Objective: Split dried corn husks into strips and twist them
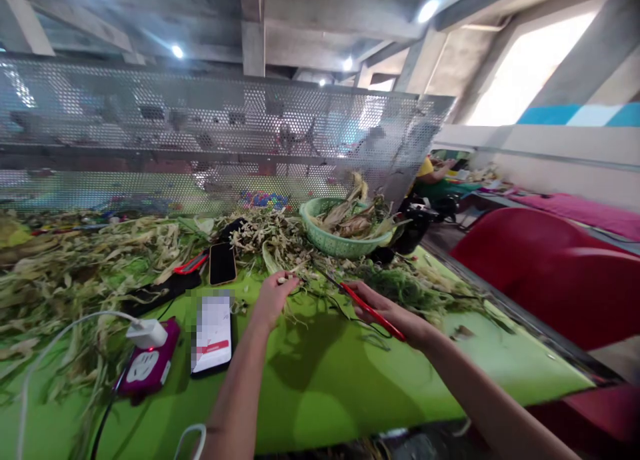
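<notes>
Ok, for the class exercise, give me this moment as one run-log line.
left hand: pinching pale bits | right hand: holding red tool | basket: beyond hands, husks inside | phones: on table

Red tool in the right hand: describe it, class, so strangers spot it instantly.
Find the right hand over the green table, nearer than the basket. It grips the red tool; another red item lies unheld beside a phone.
</notes>
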A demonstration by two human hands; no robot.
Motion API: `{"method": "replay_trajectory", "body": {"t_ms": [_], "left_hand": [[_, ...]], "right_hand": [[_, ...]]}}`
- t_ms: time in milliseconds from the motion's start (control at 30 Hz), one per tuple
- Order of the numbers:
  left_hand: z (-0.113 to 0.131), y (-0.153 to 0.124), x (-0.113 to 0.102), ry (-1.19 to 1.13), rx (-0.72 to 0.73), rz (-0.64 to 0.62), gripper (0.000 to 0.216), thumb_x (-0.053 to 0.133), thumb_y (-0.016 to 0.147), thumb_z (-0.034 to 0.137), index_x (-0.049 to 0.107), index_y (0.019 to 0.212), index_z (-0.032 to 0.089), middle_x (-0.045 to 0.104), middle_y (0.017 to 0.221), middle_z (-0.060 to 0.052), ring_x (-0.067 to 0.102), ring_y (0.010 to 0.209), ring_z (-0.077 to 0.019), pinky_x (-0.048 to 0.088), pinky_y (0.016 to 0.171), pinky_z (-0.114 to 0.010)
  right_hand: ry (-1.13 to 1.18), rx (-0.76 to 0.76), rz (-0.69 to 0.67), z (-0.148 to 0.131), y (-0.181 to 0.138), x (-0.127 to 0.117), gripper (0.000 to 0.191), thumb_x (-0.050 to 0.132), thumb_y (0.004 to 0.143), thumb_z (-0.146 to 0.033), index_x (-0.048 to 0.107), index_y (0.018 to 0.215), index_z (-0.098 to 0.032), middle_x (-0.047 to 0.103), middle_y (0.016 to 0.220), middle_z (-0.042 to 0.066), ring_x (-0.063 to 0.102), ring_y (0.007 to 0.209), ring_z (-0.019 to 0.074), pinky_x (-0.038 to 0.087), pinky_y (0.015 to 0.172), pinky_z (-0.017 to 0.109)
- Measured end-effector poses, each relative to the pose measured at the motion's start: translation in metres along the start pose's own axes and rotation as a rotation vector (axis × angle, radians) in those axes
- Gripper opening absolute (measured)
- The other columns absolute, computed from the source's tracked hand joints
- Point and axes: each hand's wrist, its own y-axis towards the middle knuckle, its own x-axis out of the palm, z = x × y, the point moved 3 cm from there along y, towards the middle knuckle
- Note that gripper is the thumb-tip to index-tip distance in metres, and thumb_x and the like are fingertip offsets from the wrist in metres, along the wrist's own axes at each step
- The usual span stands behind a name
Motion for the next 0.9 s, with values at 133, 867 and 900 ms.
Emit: {"method": "replay_trajectory", "body": {"t_ms": [133, 867, 900], "left_hand": [[-0.003, 0.003, 0.002, -0.031, 0.003, -0.006, 0.025, 0.065, 0.067, 0.039, 0.064, 0.075, 0.015, 0.056, 0.059, 0.001, 0.05, 0.062, -0.014, 0.036, 0.062, -0.024], [-0.006, 0.002, 0.006, 0.02, -0.011, -0.15, 0.027, 0.064, 0.067, 0.039, 0.067, 0.075, 0.013, 0.058, 0.064, -0.001, 0.047, 0.062, -0.0126, 0.033, 0.061, -0.024], [-0.005, 0.001, 0.006, 0.021, -0.007, -0.149, 0.028, 0.064, 0.067, 0.039, 0.067, 0.075, 0.013, 0.057, 0.064, 0.0, 0.046, 0.062, -0.0124, 0.032, 0.06, -0.024]], "right_hand": [[-0.002, 0.011, -0.097, 0.004, -0.002, 0.003, 0.048, 0.059, 0.081, -0.05, 0.054, 0.12, -0.022, 0.057, 0.104, 0.007, 0.052, 0.097, 0.0236, 0.044, 0.08, 0.033], [-0.271, -0.009, 0.005, -0.003, 0.012, 0.022, 0.048, 0.065, 0.075, -0.046, 0.057, 0.115, -0.02, 0.06, 0.086, 0.001, 0.053, 0.078, 0.0184, 0.042, 0.071, 0.027], [-0.279, -0.006, 0.009, -0.003, 0.012, 0.022, 0.048, 0.065, 0.075, -0.046, 0.057, 0.115, -0.02, 0.06, 0.085, 0.001, 0.053, 0.077, 0.0181, 0.042, 0.07, 0.027]]}}
